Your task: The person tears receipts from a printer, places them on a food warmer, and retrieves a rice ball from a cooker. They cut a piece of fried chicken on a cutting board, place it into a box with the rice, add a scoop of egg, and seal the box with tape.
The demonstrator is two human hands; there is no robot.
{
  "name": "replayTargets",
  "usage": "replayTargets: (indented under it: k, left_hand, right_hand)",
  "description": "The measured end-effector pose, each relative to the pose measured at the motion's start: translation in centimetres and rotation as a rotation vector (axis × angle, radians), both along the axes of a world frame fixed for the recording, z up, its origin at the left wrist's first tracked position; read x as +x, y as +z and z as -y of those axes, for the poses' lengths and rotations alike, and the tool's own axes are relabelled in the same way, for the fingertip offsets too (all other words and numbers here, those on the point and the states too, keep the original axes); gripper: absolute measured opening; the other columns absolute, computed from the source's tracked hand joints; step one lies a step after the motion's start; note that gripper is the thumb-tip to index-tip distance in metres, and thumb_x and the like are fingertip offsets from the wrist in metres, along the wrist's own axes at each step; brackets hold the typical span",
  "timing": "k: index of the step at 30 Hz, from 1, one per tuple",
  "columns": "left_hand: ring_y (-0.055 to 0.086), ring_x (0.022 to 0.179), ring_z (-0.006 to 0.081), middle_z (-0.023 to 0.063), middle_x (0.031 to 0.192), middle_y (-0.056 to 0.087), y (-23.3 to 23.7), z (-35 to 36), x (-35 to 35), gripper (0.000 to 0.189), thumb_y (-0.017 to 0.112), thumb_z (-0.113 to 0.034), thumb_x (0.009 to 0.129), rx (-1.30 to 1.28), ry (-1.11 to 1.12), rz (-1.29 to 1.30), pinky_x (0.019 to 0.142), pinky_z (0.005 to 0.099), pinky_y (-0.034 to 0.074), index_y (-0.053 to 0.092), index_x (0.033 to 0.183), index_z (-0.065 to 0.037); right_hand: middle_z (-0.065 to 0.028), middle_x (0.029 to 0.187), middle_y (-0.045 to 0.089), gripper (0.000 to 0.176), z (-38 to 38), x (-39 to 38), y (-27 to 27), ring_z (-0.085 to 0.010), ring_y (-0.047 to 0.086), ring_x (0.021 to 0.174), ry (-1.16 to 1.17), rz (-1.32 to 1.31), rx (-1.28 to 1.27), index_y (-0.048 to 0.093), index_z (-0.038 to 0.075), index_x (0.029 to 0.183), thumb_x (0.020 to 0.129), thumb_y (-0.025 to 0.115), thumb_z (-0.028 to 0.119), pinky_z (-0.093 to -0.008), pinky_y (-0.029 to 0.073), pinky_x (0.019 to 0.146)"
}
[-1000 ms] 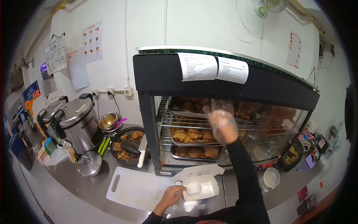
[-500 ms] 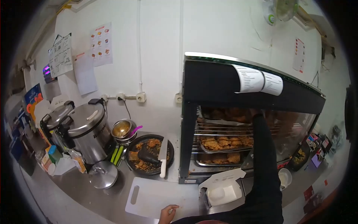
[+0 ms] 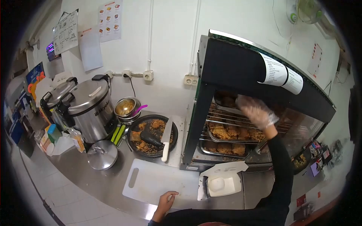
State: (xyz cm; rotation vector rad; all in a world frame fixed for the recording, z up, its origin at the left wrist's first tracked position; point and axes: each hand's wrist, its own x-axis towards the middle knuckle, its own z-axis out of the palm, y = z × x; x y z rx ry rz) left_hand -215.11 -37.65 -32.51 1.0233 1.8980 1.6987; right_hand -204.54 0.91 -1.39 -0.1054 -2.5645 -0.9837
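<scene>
My right hand (image 3: 257, 112), in a clear plastic glove, reaches into the food warmer (image 3: 247, 73) at the upper tray (image 3: 232, 107). Motion smears its fingers, and I cannot tell whether they hold anything. Browned fried chicken (image 3: 226, 130) fills the middle tray below the wrist, with more on the lower tray (image 3: 211, 151). My left hand (image 3: 164, 201) is bare and rests at the front edge of the white cutting board (image 3: 151, 182), index finger and thumb apart, nothing held. To its right stands an open takeaway box (image 3: 230, 188) with a white mound of rice (image 3: 217, 184) inside.
A knife (image 3: 166, 141) lies across the rim of a dark stone mortar (image 3: 141, 153) with crumbs and a pestle (image 3: 151, 136). Behind and left are large steel cookers (image 3: 92, 113), a round lid (image 3: 102, 155) and stacked bowls (image 3: 127, 107). The warmer's glass door (image 3: 301, 122) is at right.
My right hand has come out from deep inside the warmer toward me and now shows at the upper tray. The view has shifted; my left hand stays by the board.
</scene>
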Motion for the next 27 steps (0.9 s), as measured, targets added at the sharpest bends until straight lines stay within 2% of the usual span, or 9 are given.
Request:
replayTargets:
  k: [1,3,6,7,10,13,15,23,27]
  left_hand:
    - [0.057,0.081,0.0188,0.0100,0.083,0.060,-0.1,-0.2,0.2,0.013,0.049,-0.001,0.076,0.006,-0.001,0.002,0.074,0.0271,0.043,0.059,0.083,-0.002]
    - [0.057,0.081,0.0188,0.0101,0.083,0.060,-0.3,-0.4,0.7,0.013,0.049,0.000,0.075,-0.025,-0.006,0.030,0.075,0.0271,0.043,0.059,0.083,-0.002]
    - [0.057,0.081,0.0188,0.0101,0.083,0.060,-0.9,-0.6,0.8,0.014,0.048,0.000,0.075,-0.020,-0.022,0.055,0.075,0.0271,0.043,0.059,0.083,-0.002]
    - [0.057,0.081,0.0188,0.0101,0.083,0.060,-0.6,-0.6,0.7,0.014,0.048,0.000,0.075,-0.024,-0.025,0.056,0.075,0.0271,0.043,0.059,0.083,-0.002]
    - [0.057,0.081,0.0189,0.0101,0.083,0.060,0.2,-0.6,0.4,0.014,0.048,0.000,0.075,-0.023,-0.031,0.015,0.075,0.0271,0.043,0.059,0.083,-0.002]
    - [0.057,0.081,0.0189,0.0102,0.083,0.060,0.3,-0.5,-0.1,0.013,0.048,0.000,0.075,-0.014,-0.008,-0.019,0.075,0.0271,0.043,0.059,0.083,-0.002]
    - [0.057,0.081,0.0188,0.0101,0.083,0.060,-0.2,-0.2,-0.2,0.013,0.048,-0.001,0.075,-0.018,0.024,-0.033,0.075,0.0270,0.043,0.059,0.083,-0.002]
    - [0.057,0.080,0.0181,0.0101,0.083,0.060,-0.7,0.6,-0.4,0.013,0.048,-0.001,0.076,-0.037,0.062,0.012,0.074,0.0267,0.043,0.059,0.083,-0.002]
    - [0.057,0.080,0.0192,0.0110,0.083,0.060,-0.7,-0.2,-3.2,0.013,0.048,-0.004,0.077,-0.005,0.129,-0.036,0.074,0.0272,0.043,0.059,0.083,-0.002]
  right_hand:
    - [-0.0112,0.123,0.037,0.041,0.6,0.7,-0.7,-0.0252,0.034,0.115,0.266,0.058,0.176,0.035,0.010,0.119,0.079,0.041,0.019,-0.0353,0.032,0.094]
    - [-0.0124,0.114,0.044,0.042,7.1,0.3,0.8,-0.0322,0.040,0.109,0.420,0.091,0.119,0.042,0.010,0.108,0.067,0.051,0.014,-0.0436,0.036,0.089]
    - [-0.0128,0.106,0.048,0.035,8.4,0.2,-1.6,-0.0324,0.045,0.103,0.673,0.108,0.153,0.044,0.009,0.093,0.060,0.055,0.016,-0.0446,0.039,0.087]
    - [-0.0081,0.113,0.043,0.037,8.6,0.4,-3.0,-0.0286,0.040,0.110,0.667,0.123,0.007,0.042,0.016,0.095,0.062,0.059,0.012,-0.0349,0.038,0.091]
    - [-0.0092,0.112,0.045,0.035,9.8,0.7,-3.3,-0.0286,0.041,0.109,0.711,0.147,-0.033,0.044,0.014,0.093,0.062,0.060,0.012,-0.0373,0.039,0.089]
    - [-0.0124,0.104,0.049,0.022,10.0,0.6,-2.8,-0.0313,0.048,0.097,0.751,-0.002,-0.181,0.052,0.005,0.084,0.063,0.058,0.008,-0.0452,0.040,0.085]
    - [-0.0126,0.101,0.051,0.021,9.1,0.7,-3.3,-0.0316,0.050,0.095,0.739,-0.278,-0.289,0.054,0.001,0.081,0.061,0.060,0.007,-0.0450,0.041,0.084]
    - [-0.0097,0.109,0.049,0.033,6.5,-0.8,-1.0,-0.0327,0.047,0.100,0.579,-0.304,-0.147,0.052,0.007,0.090,0.059,0.057,-0.001,-0.0461,0.039,0.086]
    - [-0.0100,0.106,0.050,0.027,9.7,-0.7,-3.4,-0.0320,0.048,0.099,0.823,-0.289,-0.110,0.051,0.009,0.085,0.060,0.061,0.009,-0.0505,0.041,0.082]
